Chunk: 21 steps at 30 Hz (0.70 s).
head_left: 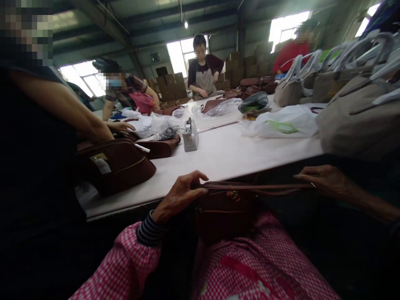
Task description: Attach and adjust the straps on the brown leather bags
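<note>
A dark reddish-brown bag (225, 214) rests upright on my lap, just below the table's near edge. At its upper left corner my left hand (184, 191) is closed, thumb and fingers gripping the top edge. To the right, my right hand (323, 179) pinches the far end of a long brown strap (281, 188), which stretches out sideways from the bag's top. A gold-coloured metal fitting (233, 195) shows near the bag's top.
The white table (225, 150) carries a tape dispenser (190, 135), plastic wrapping (281, 123) and a brown bag (115, 164) at left. Grey-beige bags (362, 112) crowd the right. A person's arm (62, 108) reaches in from the left; several people stand around the table.
</note>
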{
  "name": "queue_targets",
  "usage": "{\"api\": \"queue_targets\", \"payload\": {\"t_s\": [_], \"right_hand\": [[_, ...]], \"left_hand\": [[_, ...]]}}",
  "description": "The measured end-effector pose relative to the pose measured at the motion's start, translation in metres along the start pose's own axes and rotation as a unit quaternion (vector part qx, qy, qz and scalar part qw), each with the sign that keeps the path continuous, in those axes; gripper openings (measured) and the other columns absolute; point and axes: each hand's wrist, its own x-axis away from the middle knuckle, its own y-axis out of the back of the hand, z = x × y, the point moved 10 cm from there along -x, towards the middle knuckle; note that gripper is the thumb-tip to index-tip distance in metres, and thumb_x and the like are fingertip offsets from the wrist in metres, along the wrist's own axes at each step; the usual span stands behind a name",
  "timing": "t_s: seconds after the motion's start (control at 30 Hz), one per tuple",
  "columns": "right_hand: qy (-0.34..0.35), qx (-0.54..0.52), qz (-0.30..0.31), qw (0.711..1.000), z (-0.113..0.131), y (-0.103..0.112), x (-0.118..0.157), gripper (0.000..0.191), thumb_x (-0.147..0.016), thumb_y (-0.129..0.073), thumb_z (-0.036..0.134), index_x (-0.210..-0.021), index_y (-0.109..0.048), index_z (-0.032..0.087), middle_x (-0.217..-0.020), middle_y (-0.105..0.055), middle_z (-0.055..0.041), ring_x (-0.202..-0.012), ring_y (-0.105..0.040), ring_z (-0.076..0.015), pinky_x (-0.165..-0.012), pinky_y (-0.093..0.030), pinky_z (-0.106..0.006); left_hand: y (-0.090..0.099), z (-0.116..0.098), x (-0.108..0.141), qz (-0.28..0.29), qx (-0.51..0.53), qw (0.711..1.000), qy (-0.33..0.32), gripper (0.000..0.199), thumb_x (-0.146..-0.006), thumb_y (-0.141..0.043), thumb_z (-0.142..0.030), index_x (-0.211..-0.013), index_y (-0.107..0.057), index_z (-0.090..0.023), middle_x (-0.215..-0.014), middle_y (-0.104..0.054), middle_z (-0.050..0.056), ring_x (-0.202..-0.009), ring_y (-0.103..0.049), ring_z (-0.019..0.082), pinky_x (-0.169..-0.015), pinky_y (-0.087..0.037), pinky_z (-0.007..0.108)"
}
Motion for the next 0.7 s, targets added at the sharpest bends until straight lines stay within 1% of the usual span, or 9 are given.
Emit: {"api": "queue_targets", "payload": {"t_s": [0.1, 0.2, 0.3, 0.37, 0.4, 0.47, 0.53, 0.63, 0.7], "right_hand": [[-0.002, -0.008, 0.066, 0.998, -0.004, -0.011, 0.0, 0.066, -0.071, -0.063, 0.085, -0.066, -0.074, 0.02, -0.067, -0.065, -0.0105, -0.065, -0.057, -0.0238, -0.061, -0.039, -0.036], [-0.021, -0.022, 0.071, 0.997, 0.005, -0.019, -0.001, 0.067, -0.077, -0.062, 0.084, -0.063, -0.067, 0.019, -0.064, -0.058, -0.0073, -0.063, -0.051, -0.0207, -0.059, -0.035, -0.035], [-0.013, -0.054, 0.079, 0.995, 0.018, -0.032, -0.001, 0.068, -0.075, -0.064, 0.085, -0.058, -0.061, 0.019, -0.061, -0.055, -0.0058, -0.061, -0.047, -0.0195, -0.058, -0.031, -0.035], [-0.012, -0.063, 0.077, 0.995, 0.016, -0.037, 0.0, 0.068, -0.074, -0.066, 0.084, -0.057, -0.061, 0.019, -0.06, -0.055, -0.006, -0.062, -0.048, -0.0205, -0.059, -0.032, -0.035], [-0.018, -0.061, 0.073, 0.995, 0.01, -0.039, 0.001, 0.068, -0.073, -0.066, 0.084, -0.056, -0.061, 0.019, -0.06, -0.054, -0.0063, -0.062, -0.049, -0.0212, -0.059, -0.032, -0.035], [-0.034, -0.052, 0.059, 0.996, -0.007, -0.037, 0.003, 0.067, -0.073, -0.066, 0.084, -0.055, -0.061, 0.019, -0.061, -0.054, -0.007, -0.062, -0.05, -0.0223, -0.06, -0.033, -0.036], [-0.036, -0.046, 0.05, 0.997, -0.022, -0.034, 0.003, 0.065, -0.075, -0.065, 0.082, -0.056, -0.063, 0.02, -0.063, -0.055, -0.0079, -0.063, -0.051, -0.0228, -0.06, -0.034, -0.037], [-0.026, -0.043, 0.038, 0.998, -0.035, -0.028, 0.0, 0.061, -0.077, -0.062, 0.08, -0.058, -0.065, 0.021, -0.064, -0.054, -0.0078, -0.062, -0.049, -0.0224, -0.059, -0.033, -0.038], [-0.029, -0.043, 0.015, 0.999, -0.038, -0.021, -0.002, 0.06, -0.077, -0.062, 0.08, -0.056, -0.063, 0.023, -0.061, -0.053, -0.0071, -0.06, -0.047, -0.0224, -0.058, -0.032, -0.038]], "left_hand": [[0.007, -0.012, -0.004, -0.023, 0.117, 0.993, -0.008, 0.031, -0.07, -0.082, -0.013, -0.09, -0.06, -0.021, -0.077, -0.059, -0.005, -0.069, -0.052, 0.011, -0.061, -0.04, 0.021], [0.011, -0.014, -0.008, -0.092, 0.297, 0.95, -0.024, 0.037, -0.068, -0.082, -0.009, -0.088, -0.054, -0.021, -0.084, -0.058, -0.005, -0.068, -0.052, 0.009, -0.06, -0.044, 0.021], [0.002, 0.005, -0.008, -0.14, 0.466, 0.873, -0.023, 0.04, -0.07, -0.082, -0.009, -0.098, -0.057, -0.023, -0.094, -0.059, -0.005, -0.075, -0.058, 0.008, -0.075, -0.054, 0.026], [-0.005, 0.024, -0.005, -0.159, 0.512, 0.844, -0.008, 0.046, -0.07, -0.082, -0.008, -0.105, -0.058, -0.025, -0.096, -0.06, -0.005, -0.084, -0.063, 0.01, -0.085, -0.057, 0.03], [-0.006, 0.032, -0.004, -0.163, 0.516, 0.841, 0.0, 0.049, -0.07, -0.083, -0.008, -0.109, -0.058, -0.026, -0.095, -0.06, -0.005, -0.086, -0.063, 0.011, -0.085, -0.057, 0.03], [-0.007, 0.04, -0.001, -0.151, 0.492, 0.857, 0.012, 0.05, -0.072, -0.083, -0.011, -0.113, -0.058, -0.026, -0.089, -0.06, -0.005, -0.079, -0.061, 0.009, -0.075, -0.055, 0.025], [-0.007, 0.036, 0.0, -0.116, 0.44, 0.891, 0.014, 0.05, -0.073, -0.084, -0.012, -0.114, -0.058, -0.024, -0.082, -0.058, -0.006, -0.07, -0.056, 0.008, -0.066, -0.05, 0.021], [-0.008, 0.017, -0.003, -0.063, 0.366, 0.928, -0.002, 0.051, -0.068, -0.083, -0.008, -0.11, -0.059, -0.023, -0.084, -0.06, -0.004, -0.076, -0.059, 0.011, -0.068, -0.049, 0.022], [-0.007, 0.01, -0.006, -0.065, 0.33, 0.942, -0.004, 0.044, -0.068, -0.081, -0.007, -0.104, -0.059, -0.021, -0.085, -0.06, -0.003, -0.079, -0.059, 0.011, -0.069, -0.049, 0.022]]}}
